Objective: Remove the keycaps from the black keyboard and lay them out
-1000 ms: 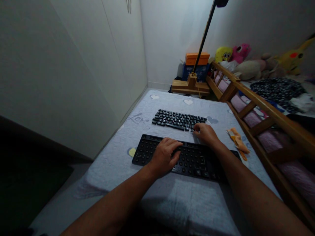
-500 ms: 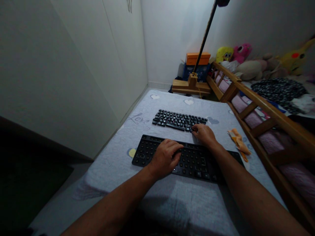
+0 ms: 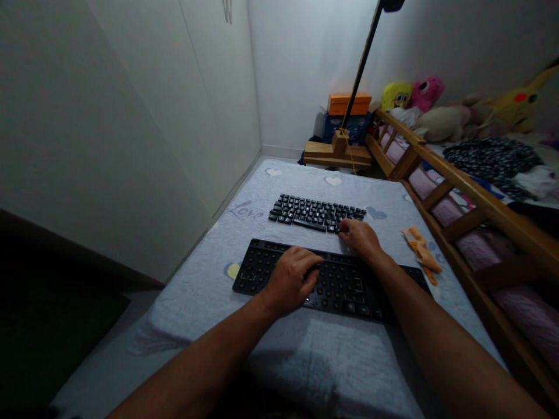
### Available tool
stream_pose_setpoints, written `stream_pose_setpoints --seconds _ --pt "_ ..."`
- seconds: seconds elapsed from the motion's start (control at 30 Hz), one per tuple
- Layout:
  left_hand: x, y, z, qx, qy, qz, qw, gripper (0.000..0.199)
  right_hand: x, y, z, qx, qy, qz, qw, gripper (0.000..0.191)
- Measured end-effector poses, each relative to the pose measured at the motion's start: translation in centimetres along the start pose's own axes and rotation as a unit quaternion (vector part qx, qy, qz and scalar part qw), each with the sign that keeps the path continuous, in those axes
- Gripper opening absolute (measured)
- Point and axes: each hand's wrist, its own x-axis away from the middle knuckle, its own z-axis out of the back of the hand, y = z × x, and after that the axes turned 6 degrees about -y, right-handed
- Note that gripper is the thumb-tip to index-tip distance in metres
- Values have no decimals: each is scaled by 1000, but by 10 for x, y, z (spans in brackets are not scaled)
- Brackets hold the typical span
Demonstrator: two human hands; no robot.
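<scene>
**Inspector A:** What of the grip?

**Inspector B:** The right hand (image 3: pixel 358 237), just right of centre frame, had its fingertips (image 3: pixel 343 228) down on the right end of the set of loose keycaps (image 3: pixel 315 212). Whether they were pinched on a cap, I could not tell; the light was poor. The left hand (image 3: pixel 292 279) lay palm down on the keyboard base (image 3: pixel 257 269), fingers loosely curled, clamped on nothing.

**Inspector A:** Positions of those two items?

**Inspector B:** The keyboard base sat at centre frame, below the keycaps, its keys stripped so that the round switch posts showed. The keycaps were laid out in rows just above it, apart from it.

**Inspector A:** Surroundings?

**Inspector B:** Both rested on a pale sheet (image 3: pixel 305 361) printed with hearts. An orange cloth (image 3: pixel 420 249) lay at right of the right hand, near a wooden bed rail (image 3: pixel 480 203). Soft toys (image 3: pixel 413 96) sat at upper right, an orange box (image 3: pixel 349 103) at upper centre.
</scene>
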Motion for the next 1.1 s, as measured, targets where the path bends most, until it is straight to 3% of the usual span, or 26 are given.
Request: stream_pose_setpoints --seconds 0.27,0.4,0.53,0.57,0.67,0.73,0.87,0.97,1.1 --pt "0 -1 0 -5 -1 -3 1000 24 2 2 0 -27 25 10 999 14" --pt "0 -1 0 -6 0 -4 1000 24 11 3 12 -61 61 15 996 11" --pt "0 -1 -1 -6 3 -9 1000 23 37 3 36 -110 105 6 988 33" --pt "0 -1 -1 -5 2 -8 1000 23 46 2 42 -135 115 2 984 37" --pt "1 -2 -2 -5 -3 -4 1000 25 80 -2 54 -332 158 20 930 38" --pt "1 -3 -3 -10 -7 1 1000 26 103 -7 55 -355 176 13 918 40" --pt "0 -4 -3 -37 -8 19 999 25 145 -15 40 -433 95 -32 896 49" --pt "-1 -6 -4 -58 -2 40 997 26 167 -18 25 -483 38 -47 873 44" --pt "0 -9 -7 -78 -2 52 996 28 187 -19 12 -437 30 -40 898 26"
